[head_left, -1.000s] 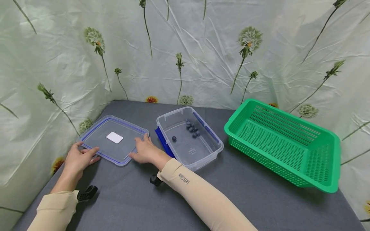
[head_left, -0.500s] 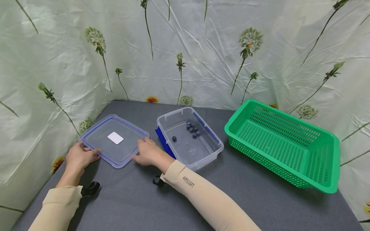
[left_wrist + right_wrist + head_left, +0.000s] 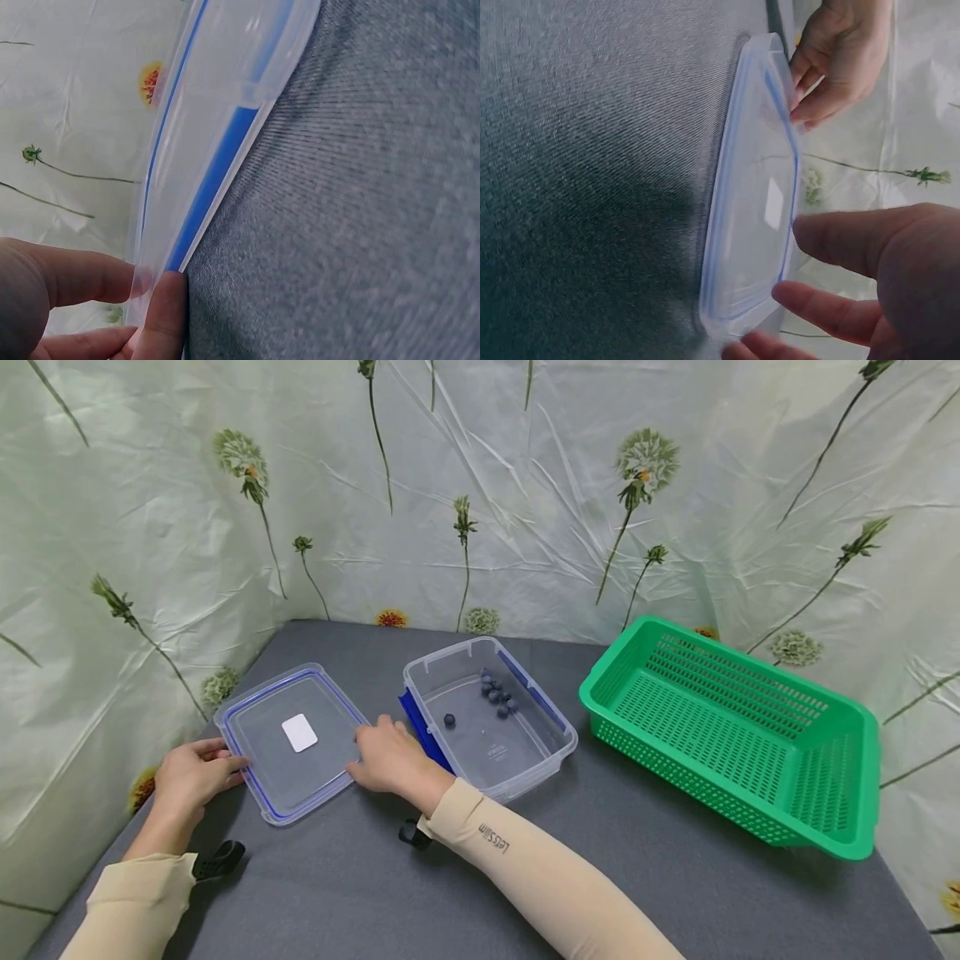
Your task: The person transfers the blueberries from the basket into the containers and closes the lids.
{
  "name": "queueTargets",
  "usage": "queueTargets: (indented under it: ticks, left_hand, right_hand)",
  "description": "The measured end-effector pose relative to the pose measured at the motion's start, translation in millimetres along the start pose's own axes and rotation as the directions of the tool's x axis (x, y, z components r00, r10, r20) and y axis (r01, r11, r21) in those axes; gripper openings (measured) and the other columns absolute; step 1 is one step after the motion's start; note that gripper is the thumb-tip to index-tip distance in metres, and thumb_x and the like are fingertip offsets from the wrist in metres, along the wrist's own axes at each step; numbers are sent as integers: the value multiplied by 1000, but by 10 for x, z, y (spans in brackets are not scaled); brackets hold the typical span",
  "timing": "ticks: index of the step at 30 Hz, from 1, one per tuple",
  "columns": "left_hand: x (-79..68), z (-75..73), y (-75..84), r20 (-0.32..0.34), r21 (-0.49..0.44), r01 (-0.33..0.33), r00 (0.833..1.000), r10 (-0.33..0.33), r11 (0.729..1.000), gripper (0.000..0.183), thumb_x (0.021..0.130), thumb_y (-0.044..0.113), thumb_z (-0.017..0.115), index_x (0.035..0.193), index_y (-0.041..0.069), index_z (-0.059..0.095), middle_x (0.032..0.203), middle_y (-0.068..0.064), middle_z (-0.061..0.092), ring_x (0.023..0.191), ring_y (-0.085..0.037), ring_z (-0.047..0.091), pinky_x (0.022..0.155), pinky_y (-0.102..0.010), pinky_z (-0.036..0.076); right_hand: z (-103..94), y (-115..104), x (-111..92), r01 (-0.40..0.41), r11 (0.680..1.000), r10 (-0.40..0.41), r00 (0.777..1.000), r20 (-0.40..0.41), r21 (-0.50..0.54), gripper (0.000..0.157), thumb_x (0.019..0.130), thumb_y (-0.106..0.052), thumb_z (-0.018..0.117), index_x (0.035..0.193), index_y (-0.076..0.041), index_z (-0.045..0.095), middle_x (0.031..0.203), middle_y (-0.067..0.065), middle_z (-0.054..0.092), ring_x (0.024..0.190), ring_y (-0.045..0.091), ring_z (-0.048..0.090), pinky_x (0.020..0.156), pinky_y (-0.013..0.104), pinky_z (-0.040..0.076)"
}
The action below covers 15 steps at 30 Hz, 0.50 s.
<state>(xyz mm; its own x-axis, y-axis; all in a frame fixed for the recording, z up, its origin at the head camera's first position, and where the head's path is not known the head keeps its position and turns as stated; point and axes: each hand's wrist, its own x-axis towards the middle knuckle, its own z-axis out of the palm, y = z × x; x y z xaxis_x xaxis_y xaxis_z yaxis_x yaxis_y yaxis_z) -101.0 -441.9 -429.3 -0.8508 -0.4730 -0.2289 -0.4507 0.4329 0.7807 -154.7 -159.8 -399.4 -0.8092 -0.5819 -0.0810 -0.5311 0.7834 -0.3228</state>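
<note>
A clear rectangular container lid (image 3: 262, 756) with a blue seal and a white label lies at the left in the head view. My left hand (image 3: 193, 779) pinches its left edge; the left wrist view shows thumb and finger (image 3: 163, 311) on either side of the rim. At the lid's right edge, my right hand (image 3: 393, 758) touches the rim with thumb and fingertips, the fingers spread, as the right wrist view shows. Just right of that hand stands the open clear box (image 3: 517, 782) with blue side clips. Several blueberries (image 3: 495, 692) sit inside it, one apart from the cluster.
A green perforated basket (image 3: 825, 777) stands at the right of the grey tablecloth (image 3: 337, 893). Behind and at the sides hangs a floral curtain (image 3: 540, 552). Black straps (image 3: 219, 860) circle both wrists.
The lid has turned clockwise on the table, its near corner swinging left and toward me. My left hand has shifted slightly down along the edge with it. Box and basket stay put.
</note>
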Motion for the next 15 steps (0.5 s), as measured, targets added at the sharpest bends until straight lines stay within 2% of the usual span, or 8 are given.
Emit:
queueTargets:
  ticks: [3,8,9,12,15]
  left_hand:
    - [-13,-11,-20,5,1,-3,1000,3,1000,66,98,6,72,151,-19,43,89,8,56,67,4,62,65,-22,63]
    - [-30,-35,-59,28,16,-13,1000,12,1000,67,97,5,71,153,-19,42,90,8,57,69,4,62,67,-23,64]
    - [-35,-40,-65,29,25,-16,999,15,1000,67,98,5,71,153,-18,42,89,10,58,69,4,62,67,-22,64]
    - [-59,-45,-78,21,42,-26,999,26,999,66,97,6,72,153,-17,44,86,12,59,69,4,61,66,-22,63]
    - [-98,-39,-93,22,33,-41,999,41,999,64,97,4,72,153,-16,45,87,14,60,70,5,61,66,-21,63]
  right_hand:
    - [21,-12,63,-34,999,33,999,17,38,46,104,-39,69,144,-17,68,138,9,69,126,24,66,105,32,54]
    - [13,1,189,-48,984,37,997,65,171,50,107,-32,64,149,-7,60,144,8,70,136,21,65,112,29,52]
    - [69,16,249,-52,981,41,997,59,189,50,106,-32,64,149,-7,59,144,7,70,136,21,65,111,30,53]
    - [44,2,260,-93,964,71,993,97,251,54,108,-32,60,155,-4,53,150,9,66,141,20,61,115,30,51]
    - [48,-7,263,-130,957,102,988,120,258,54,110,-31,57,156,-4,51,154,8,63,144,19,58,118,30,49]
